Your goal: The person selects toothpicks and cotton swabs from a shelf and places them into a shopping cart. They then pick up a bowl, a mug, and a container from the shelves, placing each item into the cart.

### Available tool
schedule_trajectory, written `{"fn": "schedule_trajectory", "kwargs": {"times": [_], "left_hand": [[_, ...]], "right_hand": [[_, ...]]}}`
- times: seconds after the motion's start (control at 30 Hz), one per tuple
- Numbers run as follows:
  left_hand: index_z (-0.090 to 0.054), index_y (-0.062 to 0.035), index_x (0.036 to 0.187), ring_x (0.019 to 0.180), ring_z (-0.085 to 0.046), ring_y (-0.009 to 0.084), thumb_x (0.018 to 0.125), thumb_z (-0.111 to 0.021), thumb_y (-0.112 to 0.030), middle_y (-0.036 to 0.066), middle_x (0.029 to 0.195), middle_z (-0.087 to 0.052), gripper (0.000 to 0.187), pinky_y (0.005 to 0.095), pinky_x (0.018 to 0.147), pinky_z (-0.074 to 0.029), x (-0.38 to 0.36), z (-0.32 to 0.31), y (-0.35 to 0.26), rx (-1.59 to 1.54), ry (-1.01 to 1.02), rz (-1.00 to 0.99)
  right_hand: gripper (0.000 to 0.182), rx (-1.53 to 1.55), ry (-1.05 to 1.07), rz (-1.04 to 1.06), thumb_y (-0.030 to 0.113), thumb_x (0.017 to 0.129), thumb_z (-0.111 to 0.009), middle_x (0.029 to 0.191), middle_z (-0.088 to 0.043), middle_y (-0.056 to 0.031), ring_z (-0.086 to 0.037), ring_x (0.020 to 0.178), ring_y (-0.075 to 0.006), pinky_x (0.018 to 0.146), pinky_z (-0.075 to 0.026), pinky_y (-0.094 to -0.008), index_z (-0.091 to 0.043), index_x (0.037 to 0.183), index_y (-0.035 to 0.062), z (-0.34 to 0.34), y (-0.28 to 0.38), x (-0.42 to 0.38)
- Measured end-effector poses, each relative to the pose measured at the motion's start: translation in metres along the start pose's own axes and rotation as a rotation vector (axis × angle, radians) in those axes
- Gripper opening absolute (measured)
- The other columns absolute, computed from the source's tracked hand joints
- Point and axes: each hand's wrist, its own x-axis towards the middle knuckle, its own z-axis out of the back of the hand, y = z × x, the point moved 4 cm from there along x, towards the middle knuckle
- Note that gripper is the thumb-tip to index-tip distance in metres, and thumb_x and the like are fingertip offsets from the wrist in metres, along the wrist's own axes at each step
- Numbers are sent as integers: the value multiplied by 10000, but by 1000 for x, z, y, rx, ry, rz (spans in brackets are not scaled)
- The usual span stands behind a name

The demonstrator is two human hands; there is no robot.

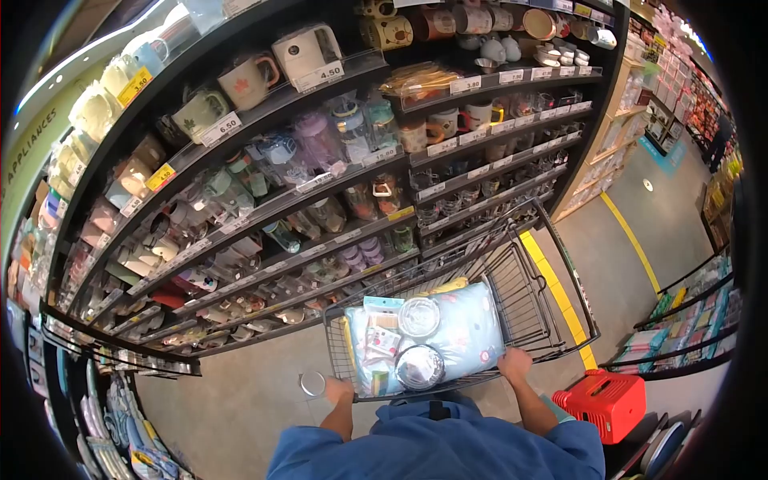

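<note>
My left hand [338, 391] is closed on a small round cup-like item [312, 383] with a pale rim, beside the cart's near left corner. My right hand [514, 365] is closed on the near right edge of the black wire cart [560, 348]. Inside the cart lies a light blue, plastic-wrapped bedding pack [472, 324]. Two round containers rest on it, a pale one [418, 318] and a dark-rimmed one [419, 367]. To their left are small packaged items [382, 342].
Shelves of mugs and bottles [320, 180] rise ahead and to the left. A red basket [602, 405] stands at the near right, close to another rack [680, 328]. Folded textiles [132, 424] hang at the near left. A yellow strip [560, 296] crosses the floor.
</note>
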Motion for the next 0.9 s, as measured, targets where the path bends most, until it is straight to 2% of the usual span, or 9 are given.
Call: {"fn": "schedule_trajectory", "kwargs": {"times": [0.07, 0.2, 0.27, 0.43, 0.53, 0.67, 0.73, 0.8, 0.9], "left_hand": [[-483, 6, 1082, 935, -617, 407, 762, -635, -217, 244, 1001, -629, 418, 487, 810, -493, -10, 1, -11, -15, -5, 14], [-509, 1, 1054, 890, -631, 405, 756, -630, -207, 235, 972, -639, 383, 489, 791, -497, -15, 3, -22, -57, 16, 30], [-510, -1, 1050, 879, -632, 404, 753, -636, -209, 232, 961, -640, 383, 490, 783, -498, -10, -9, -18, -103, 32, 14], [-518, -6, 1044, 869, -636, 396, 746, -651, -218, 229, 941, -643, 389, 484, 767, -500, -19, -6, -31, -151, 46, 42], [-520, -4, 1040, 865, -636, 394, 737, -661, -230, 229, 934, -644, 403, 486, 757, -501, -19, -7, -36, -107, 1, -24], [-529, 0, 1026, 874, -635, 396, 725, -673, -263, 228, 940, -646, 425, 485, 755, -503, -10, -16, -35, -113, 37, -39], [-531, 2, 1019, 878, -635, 396, 723, -674, -274, 228, 940, -647, 430, 485, 758, -504, -13, -22, -32, -119, 51, -34], [-543, 7, 1000, 891, -632, 400, 724, -668, -275, 235, 941, -646, 414, 480, 774, -502, -16, -17, -37, -113, 105, -16], [-553, 11, 960, 904, -625, 408, 729, -651, -252, 248, 942, -640, 364, 479, 779, -501, -12, -22, -36, -133, 63, -36]], "right_hand": [[197, 33, -46, 12, 251, 672, -607, 704, -658, -139, -653, 674, -300, 609, -484, -422, -687, 705, 74, -4, -7, 7], [216, 57, -44, -6, 261, 671, -595, 694, -656, -146, -648, 647, -310, 596, -485, -425, -699, 716, 77, -3, -15, 19], [237, -15, 19, -18, 295, 700, -600, 744, -678, -142, -668, 715, -321, 651, -524, -416, -717, 762, 98, -6, -23, 26], [241, -61, 61, -95, 305, 689, -607, 758, -681, -156, -673, 722, -321, 660, -533, -409, -722, 741, 99, 2, -28, 37], [244, -55, 45, -144, 310, 681, -617, 757, -679, -170, -675, 718, -321, 657, -535, -409, -723, 732, 96, -4, -35, 43], [251, -41, 54, -119, 303, 684, -614, 756, -677, -180, -675, 728, -335, 654, -537, -412, -720, 737, 81, 2, -35, 47], [310, -56, 125, -103, 312, 723, -586, 835, -684, -179, -676, 775, -334, 680, -537, -422, -705, 809, 39, 10, -33, 46], [307, -37, 124, -82, 309, 729, -587, 840, -682, -186, -674, 779, -341, 676, -535, -426, -700, 806, 35, 9, -37, 45], [304, -14, 149, -72, 289, 729, -589, 832, -682, -195, -671, 781, -358, 677, -533, -434, -700, 834, 27, 12, -37, 51]]}}
